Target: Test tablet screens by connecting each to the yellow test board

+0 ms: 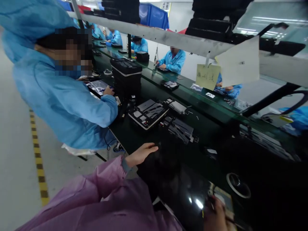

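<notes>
My left hand (141, 154) reaches over the near edge of the dark bench, its fingers stretched out and nothing clear in them. Below and right of it lies a glossy black panel (185, 189) that mirrors bright lights. At the bottom right my right hand (216, 215) is closed around a thin dark tool, mostly lost in shadow. Beside that hand is a pale, yellowish flat piece (225, 199). A white ring, like a tape roll (238, 185), lies just beyond. Ahead of my left hand, grey strips and small parts (180, 130) are spread on the bench.
A black tray (149, 112) of flat parts stands ahead, with stacked black trays (126, 77) behind. A co-worker in blue (62, 96) sits close on the left. An overhead shelf (178, 38) carries hanging paper notes (208, 77). More people work across the bench.
</notes>
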Demonstrator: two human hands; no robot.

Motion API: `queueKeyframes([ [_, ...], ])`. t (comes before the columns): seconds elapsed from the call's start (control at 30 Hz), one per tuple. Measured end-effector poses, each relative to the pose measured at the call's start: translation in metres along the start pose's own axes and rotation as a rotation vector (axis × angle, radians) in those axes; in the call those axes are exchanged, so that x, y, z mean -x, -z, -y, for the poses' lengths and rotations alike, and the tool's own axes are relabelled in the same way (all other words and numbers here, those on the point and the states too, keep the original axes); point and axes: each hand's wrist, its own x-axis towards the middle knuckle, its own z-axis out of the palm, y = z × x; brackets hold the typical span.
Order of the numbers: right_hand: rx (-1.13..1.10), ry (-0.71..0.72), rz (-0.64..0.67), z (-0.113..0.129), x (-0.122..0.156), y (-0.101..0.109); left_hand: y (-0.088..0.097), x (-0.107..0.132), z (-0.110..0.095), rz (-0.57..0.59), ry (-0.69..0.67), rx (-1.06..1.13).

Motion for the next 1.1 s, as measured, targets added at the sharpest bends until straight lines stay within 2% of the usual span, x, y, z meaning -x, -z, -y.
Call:
queueKeyframes([
  [0.1,-0.089,-0.13,-0.207,-0.001,0.01,-0.003,0.007,-0.007,0.015,-0.038,0.043,0.011],
  [0.17,-0.183,-0.189,-0.27,0.004,0.013,-0.001,0.012,-0.01,0.02,-0.024,0.067,-0.009],
  [0.3,-0.345,-0.221,-0.252,0.021,0.005,0.004,0.02,-0.023,0.025,-0.104,0.028,-0.139],
  [0.37,-0.341,-0.208,-0.254,0.026,0.001,0.003,0.021,-0.026,0.026,-0.151,-0.053,-0.3],
  [0.43,-0.295,-0.17,-0.258,0.025,-0.001,0.001,0.023,-0.021,0.027,-0.148,-0.193,-0.504],
  [0.5,-0.229,-0.124,-0.273,0.02,0.001,-0.002,0.027,-0.011,0.026,-0.083,-0.345,-0.709],
  [0.57,-0.172,-0.086,-0.284,0.013,0.004,-0.004,0.035,0.004,0.026,0.008,-0.395,-0.883],
  [0.67,-0.127,-0.081,-0.285,0.009,0.009,-0.005,0.045,0.026,0.028,0.217,-0.255,-1.055],
  [0.73,-0.106,-0.105,-0.293,0.01,0.011,-0.005,0.045,0.036,0.029,0.306,-0.183,-1.116],
  [0.87,-0.075,-0.174,-0.265,0.012,0.009,-0.004,0.027,0.037,0.029,0.325,-0.142,-1.195],
  [0.93,-0.073,-0.209,-0.184,0.009,0.007,0.005,0.022,0.032,0.024,0.348,-0.152,-1.199],
  [1.0,-0.076,-0.235,-0.124,0.004,0.005,0.022,0.03,0.028,0.01,0.379,-0.205,-1.157],
  [1.07,-0.06,-0.256,-0.195,0.001,0.004,0.049,0.051,0.025,-0.014,0.311,-0.316,-1.053],
  [1.1,-0.047,-0.254,-0.281,0.003,0.001,0.063,0.064,0.024,-0.029,0.212,-0.387,-0.982],
])
